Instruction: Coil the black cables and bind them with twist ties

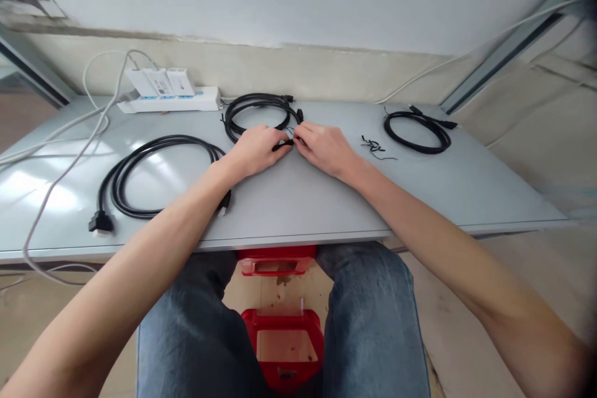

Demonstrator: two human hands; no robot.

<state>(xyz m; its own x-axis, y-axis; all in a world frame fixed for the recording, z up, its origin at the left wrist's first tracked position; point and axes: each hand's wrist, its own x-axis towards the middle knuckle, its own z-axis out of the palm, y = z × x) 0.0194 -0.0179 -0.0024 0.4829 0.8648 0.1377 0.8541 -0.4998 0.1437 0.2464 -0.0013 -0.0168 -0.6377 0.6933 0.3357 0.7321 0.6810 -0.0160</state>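
Note:
At the middle of the grey table, my left hand [260, 148] is closed with a short stretch of black cable showing beneath its fingers. My right hand [325, 146] meets it fingertip to fingertip in a pinch; what those fingers hold is too small to make out. A thin dark strand shows between the two hands. Just behind them lies a coiled black cable [259, 97], its plug ends toward the right, partly hidden by my left hand. Another larger coiled cable [122, 183] with a black plug rests to the left, partly under my left forearm.
To the right lie several black twist ties [373, 145] and a smaller coiled cable [416, 149]. A white power strip [170, 101] with plugged-in adapters stands at the back left, with white cords [77, 168] running over the table's left edge. A red stool [280, 261] shows below.

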